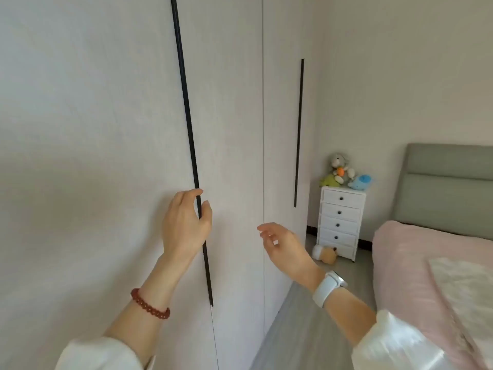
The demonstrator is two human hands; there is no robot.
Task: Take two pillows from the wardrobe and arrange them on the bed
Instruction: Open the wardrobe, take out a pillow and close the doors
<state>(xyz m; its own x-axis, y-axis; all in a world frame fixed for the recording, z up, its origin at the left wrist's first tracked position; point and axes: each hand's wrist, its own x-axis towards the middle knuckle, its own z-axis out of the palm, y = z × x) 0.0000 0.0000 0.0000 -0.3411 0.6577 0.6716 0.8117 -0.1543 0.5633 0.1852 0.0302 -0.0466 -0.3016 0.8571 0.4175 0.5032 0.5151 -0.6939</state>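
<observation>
Pillows aren't visible anywhere yet, so I'd guess they're behind the closed wardrobe doors [106, 116], meaning the whole thing hinges on that long black handle strip [186, 102]. It runs nearly top to bottom along the door edge, tilted a bit in this wide-angle view, so the grip can go on at pretty much any height.

The left hand [186, 222] is clearly the nearer one. It's right at the strip, fingers curled over one side and thumb on the other, half closed around it. Can't tell if it's properly squeezing or just touching. The right hand [282, 244] hangs loose in the air just to the right, fingers relaxed and spread, holding nothing, well short of the second black handle [298, 134] further along.

The bed [416, 263], with its pink cover, sits off to the right behind that hand. My read: the door needs to swing out toward the person, so the pull comes straight back from the strip, and the right hand is free to catch the door edge.
</observation>
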